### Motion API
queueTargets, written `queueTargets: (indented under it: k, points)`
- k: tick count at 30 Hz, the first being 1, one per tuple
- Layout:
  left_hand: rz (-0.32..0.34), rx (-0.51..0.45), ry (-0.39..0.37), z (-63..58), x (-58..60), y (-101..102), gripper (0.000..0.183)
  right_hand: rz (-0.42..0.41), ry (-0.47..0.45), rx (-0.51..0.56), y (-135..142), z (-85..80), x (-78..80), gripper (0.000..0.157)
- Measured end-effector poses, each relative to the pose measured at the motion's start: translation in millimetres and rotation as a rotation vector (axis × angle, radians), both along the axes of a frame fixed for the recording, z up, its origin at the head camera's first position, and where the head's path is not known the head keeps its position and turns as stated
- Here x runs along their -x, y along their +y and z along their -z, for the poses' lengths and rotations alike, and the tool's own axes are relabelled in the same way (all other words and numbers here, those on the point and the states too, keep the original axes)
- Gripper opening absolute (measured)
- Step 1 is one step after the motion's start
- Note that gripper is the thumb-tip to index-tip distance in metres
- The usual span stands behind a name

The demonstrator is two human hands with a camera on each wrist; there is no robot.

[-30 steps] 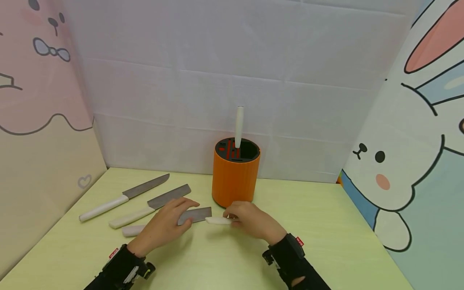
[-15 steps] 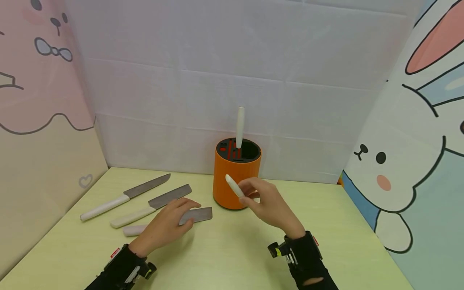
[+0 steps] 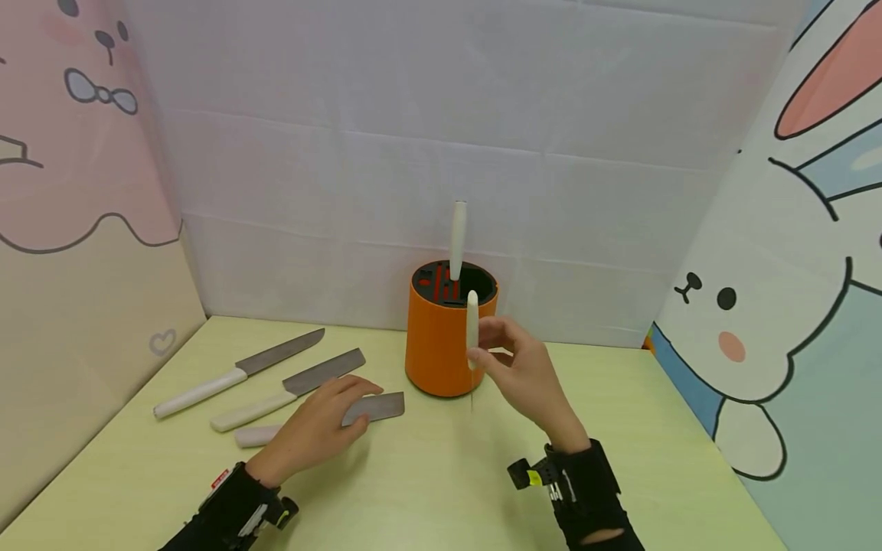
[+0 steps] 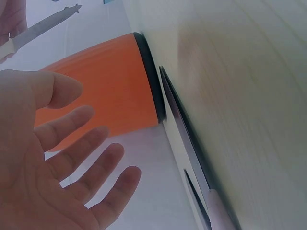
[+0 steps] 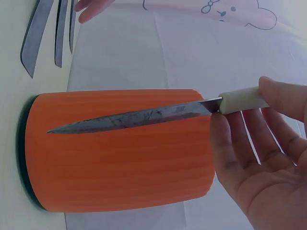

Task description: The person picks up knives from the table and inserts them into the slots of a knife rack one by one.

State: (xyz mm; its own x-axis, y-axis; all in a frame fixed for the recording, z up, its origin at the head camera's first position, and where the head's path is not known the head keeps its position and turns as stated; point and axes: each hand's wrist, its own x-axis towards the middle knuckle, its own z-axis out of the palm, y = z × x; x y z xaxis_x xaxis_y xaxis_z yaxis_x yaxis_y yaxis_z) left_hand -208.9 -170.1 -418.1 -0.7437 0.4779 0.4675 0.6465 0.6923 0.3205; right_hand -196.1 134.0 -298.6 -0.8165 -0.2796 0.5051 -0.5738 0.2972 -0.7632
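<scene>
My right hand [image 3: 520,367] pinches a narrow pointed knife [image 3: 472,329] by its white handle, in front of an orange knife block [image 3: 448,344]. In the head view the handle stands upright and its blade points down. The right wrist view shows the blade bare, overlapping the block's orange side, with thumb and fingertips on the handle. My left hand [image 3: 313,428] hovers with relaxed fingers over the nearest cleaver [image 3: 379,408], hiding part of it; its palm shows nothing held in the left wrist view. One white-handled knife [image 3: 458,241] stands in the block's slotted black top.
On the table's left lie a second cleaver [image 3: 324,373] and a long knife [image 3: 276,356], blades towards the back. The block stands near the white back wall [image 3: 310,191]. Side walls with cartoon prints [image 3: 751,321] flank the pale table [image 3: 620,428].
My right hand has lifted the narrow knife from low in front of the block and turned its handle from lying flat to upright. My left hand has stayed in place.
</scene>
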Motion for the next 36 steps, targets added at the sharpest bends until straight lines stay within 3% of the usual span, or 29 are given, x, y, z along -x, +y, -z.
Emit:
queueTargets:
  k: [6, 13, 26, 36]
  points:
    - [-0.006, 0.005, -0.017, -0.8, -0.6, 0, 0.034, 0.035, -0.048, 0.044, -1, -4.5, -1.9, 0.028]
    - [-0.004, 0.002, -0.011, -0.5, -1.2, 0, 0.034, -0.002, -0.096, 0.097, -2, -2.7, -3.8, 0.029]
    - [0.018, -0.006, 0.007, -0.4, 0.8, 3, 0.037, 0.025, -0.102, 0.091, 2, -0.8, -7.8, 0.029]
    - [0.108, -0.138, 0.015, -11.3, -2.1, 13, 0.042, 0.0, -0.105, 0.116, 1, 1.9, -8.2, 0.028]
